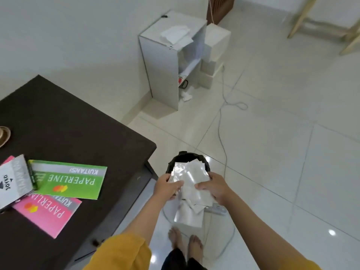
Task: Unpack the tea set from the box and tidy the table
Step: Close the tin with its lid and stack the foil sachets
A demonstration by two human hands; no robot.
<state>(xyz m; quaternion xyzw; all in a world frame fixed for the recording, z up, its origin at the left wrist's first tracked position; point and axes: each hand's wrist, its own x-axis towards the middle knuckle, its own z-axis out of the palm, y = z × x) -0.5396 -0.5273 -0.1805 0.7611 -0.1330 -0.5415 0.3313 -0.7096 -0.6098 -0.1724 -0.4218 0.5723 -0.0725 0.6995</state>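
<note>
the bundle of clear plastic wrapping (191,184) is shiny, crumpled and whitish, with loose sheets hanging below it. the left hand (167,187) grips its left edge with curled fingers (178,185), and the right hand (214,187) grips its right edge the same way. just beyond the fingers, partly under the wrapping, stands a bin with a black liner (175,162) on the tiled floor. left of the left hand is the dark counter (78,123), carrying a green paperline booklet (70,179), a pink paperline booklet (48,213) and a white packet (13,178). a grey cable (221,121) trails across the floor past the bin.
</note>
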